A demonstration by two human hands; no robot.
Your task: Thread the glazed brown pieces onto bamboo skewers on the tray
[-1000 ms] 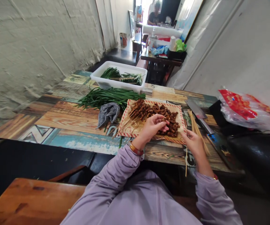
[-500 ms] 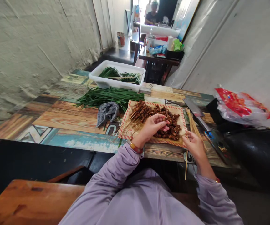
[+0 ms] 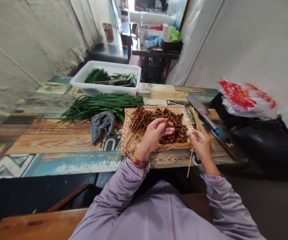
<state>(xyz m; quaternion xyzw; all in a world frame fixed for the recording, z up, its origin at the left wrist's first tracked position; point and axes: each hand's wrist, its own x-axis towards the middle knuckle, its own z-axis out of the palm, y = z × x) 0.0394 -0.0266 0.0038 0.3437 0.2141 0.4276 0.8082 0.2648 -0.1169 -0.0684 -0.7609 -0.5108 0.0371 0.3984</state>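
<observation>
Mostly, dark brown glossy pieces of food (image 3: pixel 180 130) lie heaped on a sheet of paper (image 3: pixel 128 122) with a red-striped border, near the middle of the tabletop (image 3: pixel 51 144). At the heap's left side, threaded skewers (image 3: pixel 140 114) lie together, their bare ends fanning over the paper's left and lower edge. Above the heap, the left hand (image 3: pixel 154 133) has its thumb and fingers drawn together, pinching a small brown piece (image 3: pixel 166 122) at the tips. At the paper's right edge, the right hand (image 3: pixel 202 144) is closed on a thin wooden stick (image 3: pixel 190 164), which slants down below its fingers.

Just beyond that hand lies a bundle of loose sticks (image 3: pixel 198 122), with a cleaver (image 3: pixel 199 106) beside it. Left of the paper sits a crumpled grey cloth (image 3: pixel 101 126); behind this, long green leaves (image 3: pixel 103 104) spread out. Farther back stands a white plastic bin (image 3: pixel 106 89) holding more greens (image 3: pixel 97 76). At the far right are a red-and-clear plastic package (image 3: pixel 244 96) and a black bag (image 3: pixel 266 144).
</observation>
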